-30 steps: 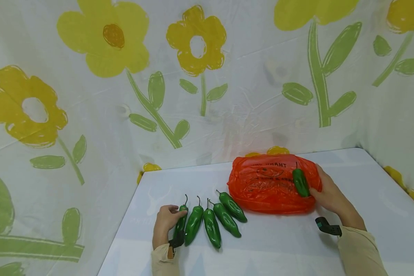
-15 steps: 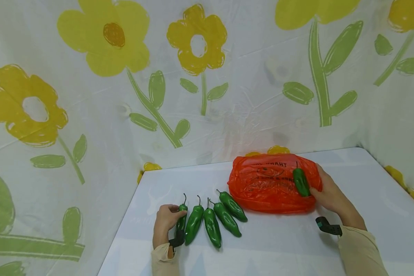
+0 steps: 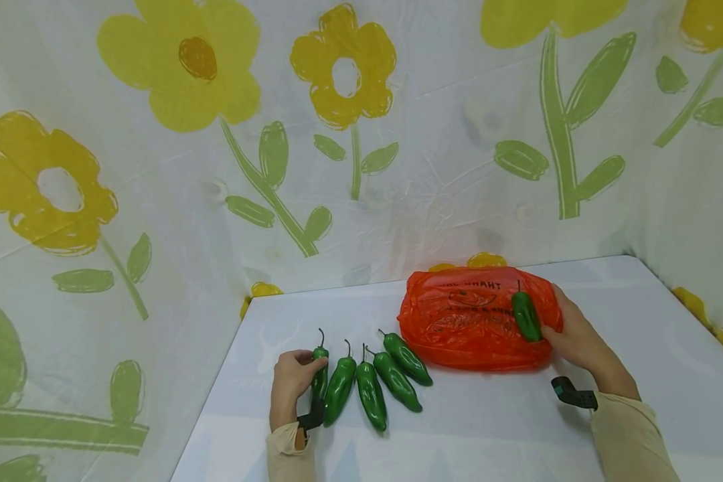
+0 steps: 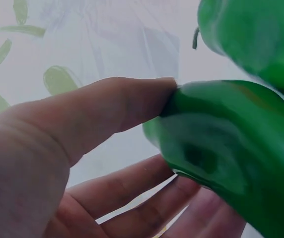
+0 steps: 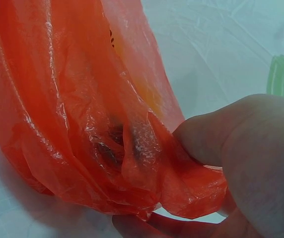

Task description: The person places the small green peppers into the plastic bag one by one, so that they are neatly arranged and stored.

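Note:
My left hand (image 3: pixel 292 381) pinches a long green chili pepper (image 3: pixel 320 375) near its stem end, at the left of a row. In the left wrist view, the thumb lies on top of that pepper (image 4: pixel 221 129) and the fingers are beneath it. Several more green peppers (image 3: pixel 370 396) lie fanned out to its right. My right hand (image 3: pixel 569 335) grips the right edge of a red plastic bag (image 3: pixel 458 321) with dark printing. One green pepper (image 3: pixel 525 316) lies in the bag's right part. In the right wrist view, thumb and fingers pinch the bag's crumpled edge (image 5: pixel 191 191).
All of it rests on a white table (image 3: pixel 476 428). A pale curtain (image 3: pixel 422 154) printed with yellow flowers hangs behind and along both sides. Dark wrist cameras are strapped to both wrists, the right one (image 3: pixel 572 393) standing out from the sleeve.
My left hand has shifted slightly up and to the right with the pepper, whose stem now stands higher in view. The right hand and the bag stay in place.

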Action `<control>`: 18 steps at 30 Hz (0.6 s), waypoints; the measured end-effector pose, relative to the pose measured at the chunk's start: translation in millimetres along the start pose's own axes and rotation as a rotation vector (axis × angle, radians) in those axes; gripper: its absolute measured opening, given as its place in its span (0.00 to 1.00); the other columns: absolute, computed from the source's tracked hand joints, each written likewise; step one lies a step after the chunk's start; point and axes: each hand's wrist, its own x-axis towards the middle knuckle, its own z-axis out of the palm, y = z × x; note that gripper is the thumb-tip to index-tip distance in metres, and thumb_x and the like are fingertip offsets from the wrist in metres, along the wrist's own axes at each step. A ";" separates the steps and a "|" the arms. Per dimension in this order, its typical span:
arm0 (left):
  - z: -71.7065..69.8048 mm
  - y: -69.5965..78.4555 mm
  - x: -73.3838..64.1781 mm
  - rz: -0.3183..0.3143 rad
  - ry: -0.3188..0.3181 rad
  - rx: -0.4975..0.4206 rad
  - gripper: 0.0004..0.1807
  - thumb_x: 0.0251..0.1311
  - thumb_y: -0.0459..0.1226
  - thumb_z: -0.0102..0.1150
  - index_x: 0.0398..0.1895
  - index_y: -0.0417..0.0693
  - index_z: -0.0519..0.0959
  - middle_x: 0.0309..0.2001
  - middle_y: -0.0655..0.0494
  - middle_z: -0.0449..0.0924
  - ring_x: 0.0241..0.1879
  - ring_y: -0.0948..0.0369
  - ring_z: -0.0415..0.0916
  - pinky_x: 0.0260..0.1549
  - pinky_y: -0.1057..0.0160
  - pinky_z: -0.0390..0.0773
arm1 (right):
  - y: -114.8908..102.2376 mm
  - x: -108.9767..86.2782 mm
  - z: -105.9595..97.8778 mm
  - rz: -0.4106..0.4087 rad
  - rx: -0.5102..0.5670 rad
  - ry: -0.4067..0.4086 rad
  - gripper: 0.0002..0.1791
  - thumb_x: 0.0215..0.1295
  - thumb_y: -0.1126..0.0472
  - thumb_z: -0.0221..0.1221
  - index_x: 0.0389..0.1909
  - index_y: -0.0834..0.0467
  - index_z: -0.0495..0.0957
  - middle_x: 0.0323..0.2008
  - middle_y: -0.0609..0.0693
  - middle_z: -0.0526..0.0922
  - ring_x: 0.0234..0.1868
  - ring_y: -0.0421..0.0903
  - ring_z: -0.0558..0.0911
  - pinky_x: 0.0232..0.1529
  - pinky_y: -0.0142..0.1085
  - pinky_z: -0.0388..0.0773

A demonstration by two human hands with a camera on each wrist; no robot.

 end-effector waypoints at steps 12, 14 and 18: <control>-2.7 8.3 -3.5 0.055 0.045 -0.062 0.25 0.62 0.44 0.70 0.54 0.34 0.84 0.50 0.36 0.86 0.50 0.44 0.84 0.51 0.45 0.84 | 2.1 1.3 -0.1 -0.008 -0.010 -0.004 0.53 0.64 0.74 0.57 0.83 0.63 0.34 0.78 0.73 0.53 0.74 0.77 0.58 0.64 0.73 0.65; -2.2 11.6 -4.3 0.073 0.051 -0.078 0.24 0.62 0.44 0.71 0.54 0.34 0.85 0.50 0.37 0.87 0.49 0.45 0.85 0.49 0.46 0.84 | 1.9 1.2 0.2 -0.004 -0.007 -0.006 0.53 0.64 0.74 0.57 0.83 0.63 0.34 0.79 0.73 0.53 0.74 0.77 0.58 0.64 0.73 0.64; -0.1 17.8 -5.5 0.104 0.044 -0.117 0.25 0.61 0.44 0.71 0.54 0.34 0.84 0.49 0.37 0.87 0.46 0.47 0.86 0.45 0.51 0.86 | 1.8 1.2 0.4 0.004 -0.006 -0.008 0.53 0.64 0.73 0.57 0.83 0.63 0.34 0.79 0.73 0.52 0.75 0.77 0.57 0.64 0.73 0.64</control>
